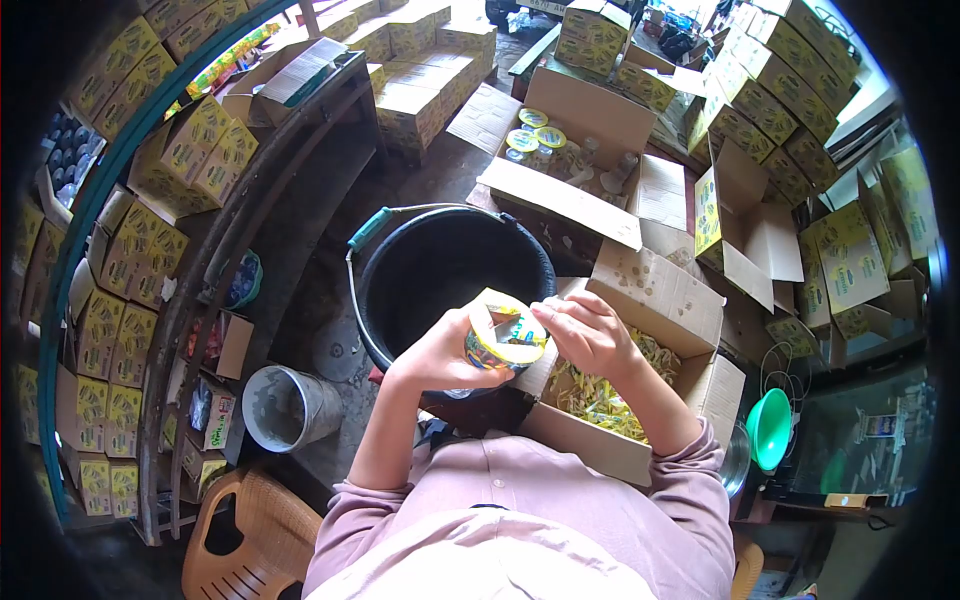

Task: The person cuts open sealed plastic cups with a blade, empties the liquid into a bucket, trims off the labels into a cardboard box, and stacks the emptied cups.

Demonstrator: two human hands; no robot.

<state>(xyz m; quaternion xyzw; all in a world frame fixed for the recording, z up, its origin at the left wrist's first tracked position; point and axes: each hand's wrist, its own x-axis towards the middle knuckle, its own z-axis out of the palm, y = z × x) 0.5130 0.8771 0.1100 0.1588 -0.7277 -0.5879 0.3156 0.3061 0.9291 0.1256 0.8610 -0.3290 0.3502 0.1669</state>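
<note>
My left hand point(445, 355) is wrapped round a yellow printed cup point(505, 340), held tilted over the near rim of a large black bucket point(400, 270). The cup's printed lid looks partly peeled back. Beside the cup's right edge, my right hand point(590, 335) has its fingers pinched together; whatever they hold is too small to make out. Below my right forearm an open carton point(660, 300) contains many yellow strips point(625, 400). Farther forward, another open carton point(560, 205) holds several cups with yellow lids point(533, 118) and clear containers point(620, 172).
A grey bucket point(325, 405) and brown chair point(255, 535) stand at the left, near shelves of yellow cartons point(125, 345). At the right are an empty open carton point(760, 235), a green bowl point(769, 428) and a glass case point(850, 440). Stacked cartons point(770, 90) rise behind.
</note>
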